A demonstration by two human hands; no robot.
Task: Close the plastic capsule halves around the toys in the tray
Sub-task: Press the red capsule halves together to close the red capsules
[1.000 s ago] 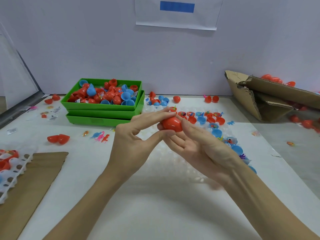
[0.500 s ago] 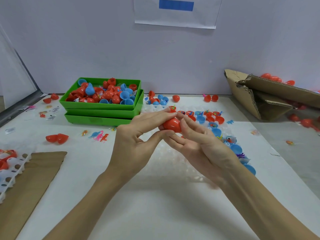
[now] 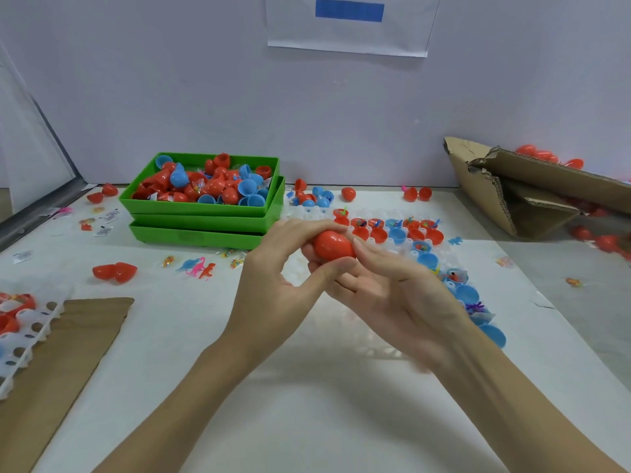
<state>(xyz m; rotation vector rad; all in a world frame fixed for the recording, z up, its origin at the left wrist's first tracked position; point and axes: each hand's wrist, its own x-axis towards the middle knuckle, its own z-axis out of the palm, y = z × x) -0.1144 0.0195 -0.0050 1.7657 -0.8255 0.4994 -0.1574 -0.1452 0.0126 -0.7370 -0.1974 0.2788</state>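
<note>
While the white table (image 3: 307, 421) spreads wide under my arms, the big shapes frame the job: a torn cardboard box (image 3: 532, 196) off to the right, and two stacked green bins (image 3: 205, 218) at the back left, heaped with loose red and blue halves. Between them, just beyond my hands, lies the clear tray (image 3: 392, 247), its pockets holding open red and blue cups with little toys inside. Down to the action now: my left hand (image 3: 273, 285) and my right hand (image 3: 392, 295) meet above the tray's near edge, and both are wrapped onto one red capsule (image 3: 333, 246). Left forefinger curls over its top, left thumb props it from below, and my right fingertips (image 3: 362, 245) press in from the side. So I judge this the snap-shut step, halves together and being squeezed; whether the seam has fully seated I cannot tell, as my fingers cover it. Next up, I reckon, a firm, even pinch, then setting this one aside and reaching for the next open cup in the tray.
</note>
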